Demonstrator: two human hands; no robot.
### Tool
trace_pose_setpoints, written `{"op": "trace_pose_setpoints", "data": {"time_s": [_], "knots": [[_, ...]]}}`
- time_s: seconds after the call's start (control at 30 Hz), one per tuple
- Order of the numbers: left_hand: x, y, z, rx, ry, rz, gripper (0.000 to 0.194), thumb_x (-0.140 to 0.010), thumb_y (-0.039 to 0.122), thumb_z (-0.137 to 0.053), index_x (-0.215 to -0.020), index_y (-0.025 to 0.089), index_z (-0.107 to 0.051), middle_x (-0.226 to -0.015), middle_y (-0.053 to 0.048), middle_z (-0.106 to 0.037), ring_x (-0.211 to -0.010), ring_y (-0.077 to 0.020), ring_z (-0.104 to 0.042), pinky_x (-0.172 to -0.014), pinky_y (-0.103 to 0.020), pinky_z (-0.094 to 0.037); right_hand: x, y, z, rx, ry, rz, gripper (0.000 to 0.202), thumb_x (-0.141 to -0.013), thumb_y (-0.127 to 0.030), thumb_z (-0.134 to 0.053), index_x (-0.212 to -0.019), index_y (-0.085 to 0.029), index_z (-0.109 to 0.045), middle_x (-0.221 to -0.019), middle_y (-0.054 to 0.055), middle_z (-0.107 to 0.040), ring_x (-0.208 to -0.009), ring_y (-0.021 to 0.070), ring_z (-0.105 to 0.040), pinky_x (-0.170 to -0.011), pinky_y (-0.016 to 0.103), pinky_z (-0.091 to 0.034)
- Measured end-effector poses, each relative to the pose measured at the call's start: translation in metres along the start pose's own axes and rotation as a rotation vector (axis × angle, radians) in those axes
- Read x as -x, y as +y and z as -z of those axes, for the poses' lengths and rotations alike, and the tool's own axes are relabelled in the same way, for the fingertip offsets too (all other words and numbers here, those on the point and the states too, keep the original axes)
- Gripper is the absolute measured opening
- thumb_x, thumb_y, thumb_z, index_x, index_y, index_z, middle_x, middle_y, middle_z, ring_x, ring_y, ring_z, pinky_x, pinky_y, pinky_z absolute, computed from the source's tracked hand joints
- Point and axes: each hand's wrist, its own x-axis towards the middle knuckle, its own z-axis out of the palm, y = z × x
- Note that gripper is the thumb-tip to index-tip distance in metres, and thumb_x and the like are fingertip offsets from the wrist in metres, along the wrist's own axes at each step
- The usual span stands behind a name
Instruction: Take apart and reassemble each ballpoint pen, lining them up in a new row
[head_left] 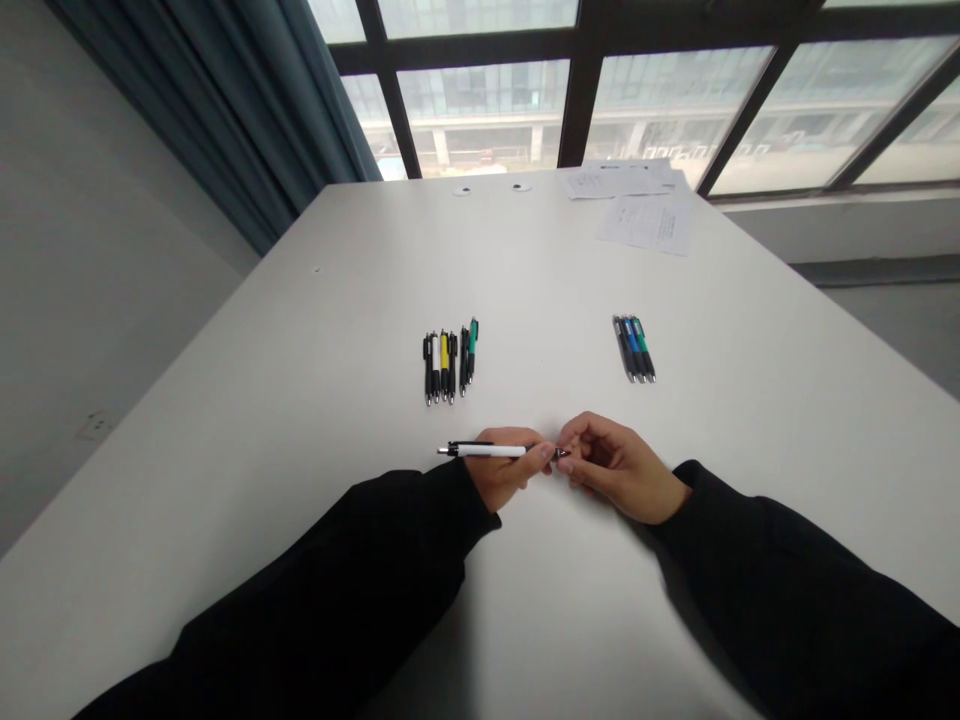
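While pinching slim white-and-black pen [487, 451] in left-hand grip [511, 467], also pinches its tip [559, 454] with right-hand grip [624, 470], over smooth white tabletop [360, 400], near row of multicoloured pens [444, 362].

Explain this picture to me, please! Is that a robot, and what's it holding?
No robot here: those are a person's own two bare hands, in black sleeves. There is just one picture, taken by a camera worn on the person's head, looking forward and down. The left hand holds a white pen. The right hand is at the pen's tip; whether it grips there is hard to tell. On the white table, beyond the hands, lie a row of pens on the left and a smaller group on the right. Papers lie near the far edge.
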Motion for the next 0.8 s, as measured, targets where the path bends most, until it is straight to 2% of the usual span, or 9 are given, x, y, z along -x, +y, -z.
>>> {"op": "trace_pose_setpoints", "data": {"time_s": [0.17,0.27,0.47,0.6,0.7,0.8], "knots": [[-0.0009,0.0043,0.0031,0.038,-0.023,0.057,0.045,-0.090,0.048,-0.048,-0.076,0.012,-0.071,-0.051,0.000,-0.057,-0.043,-0.0070,-0.046,-0.044,-0.019,-0.039,-0.0017,0.0013,0.0002,0.009,0.037,-0.040,0.029,-0.082,-0.042,-0.069,-0.092,-0.016,-0.059,-0.065,-0.002,-0.058,-0.052,0.0093,-0.051,-0.047,0.022,-0.041],[-0.0011,0.0043,0.0039,0.058,-0.031,0.068,0.046,-0.089,0.049,-0.049,-0.076,0.011,-0.071,-0.052,-0.001,-0.059,-0.042,-0.0067,-0.046,-0.044,-0.018,-0.038,-0.0019,0.0026,0.0009,0.013,0.056,-0.029,0.029,-0.080,-0.041,-0.071,-0.088,-0.016,-0.060,-0.061,-0.002,-0.058,-0.050,0.0090,-0.050,-0.046,0.023,-0.041],[-0.0014,-0.0001,0.0027,0.139,-0.030,0.081,0.038,-0.087,0.043,-0.055,-0.091,0.009,-0.072,-0.070,-0.007,-0.070,-0.044,-0.0059,-0.047,-0.041,-0.018,-0.038,-0.0013,0.0048,0.0015,-0.032,0.069,0.023,0.025,-0.076,-0.034,-0.076,-0.081,-0.017,-0.058,-0.055,-0.006,-0.051,-0.045,0.0066,-0.043,-0.044,0.021,-0.034],[-0.0008,-0.0001,0.0028,0.141,-0.002,0.054,0.032,-0.084,0.038,-0.061,-0.096,0.009,-0.072,-0.073,-0.007,-0.071,-0.046,-0.0066,-0.050,-0.043,-0.018,-0.041,-0.0018,0.0057,0.0030,-0.062,0.083,0.041,0.025,-0.075,-0.032,-0.077,-0.080,-0.017,-0.059,-0.055,-0.006,-0.052,-0.044,0.0062,-0.043,-0.043,0.021,-0.033],[-0.0013,0.0023,0.0036,0.140,0.015,0.045,0.033,-0.081,0.037,-0.064,-0.098,0.011,-0.073,-0.075,-0.007,-0.071,-0.047,-0.0067,-0.051,-0.043,-0.018,-0.042,-0.0022,0.0041,0.0048,-0.075,0.082,0.034,0.026,-0.074,-0.032,-0.078,-0.084,-0.017,-0.060,-0.057,-0.006,-0.052,-0.045,0.0063,-0.045,-0.043,0.020,-0.035],[-0.0020,0.0051,0.0053,0.117,-0.001,0.013,0.035,-0.081,0.039,-0.065,-0.101,0.012,-0.074,-0.080,-0.008,-0.071,-0.048,-0.0072,-0.052,-0.043,-0.019,-0.042,-0.0034,0.0020,0.0053,-0.103,0.043,-0.010,0.030,-0.078,-0.039,-0.074,-0.092,-0.016,-0.060,-0.063,-0.003,-0.059,-0.049,0.0083,-0.051,-0.044,0.021,-0.041]]}}
